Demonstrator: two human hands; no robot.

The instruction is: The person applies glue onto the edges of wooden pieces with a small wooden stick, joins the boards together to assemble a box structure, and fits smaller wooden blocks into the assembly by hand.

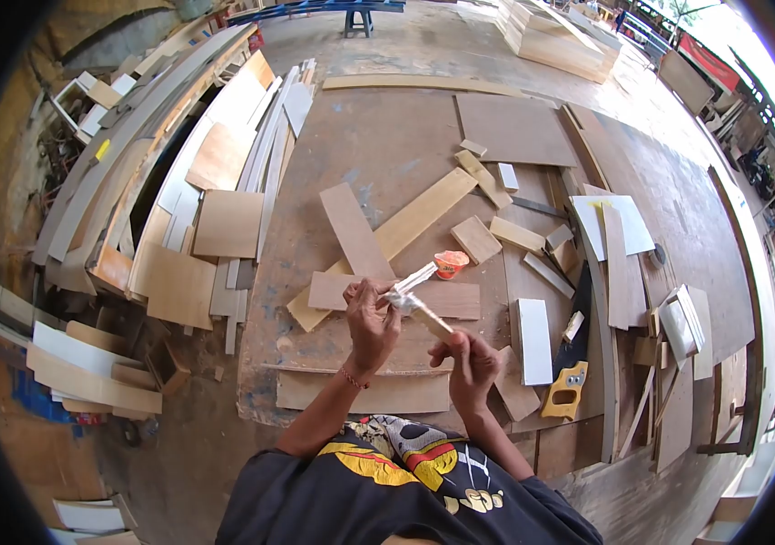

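Observation:
My left hand [371, 327] is closed in a pinch on a thin pale strip [418, 276], which points up and to the right. My right hand [473, 371] grips the lower end of a slim wooden stick [433, 321]. Whitish, shiny material [400, 298] lies where the stick and strip meet; I cannot tell exactly what it is. Just beyond the strip's tip is a small orange-red cup [451, 265] with printing on it. Below my hands, a flat brown board [454, 302] rests on the worktable [301, 195], partly covering a longer light plank [433, 207].
A yellow-handled handsaw [566, 391] lies to the right, near a white-faced block [534, 341]. Short wood offcuts [476, 239] are scattered over the table's far right. Boards and panels [227, 224] are stacked along the left. A blue stool [358, 20] stands at the back.

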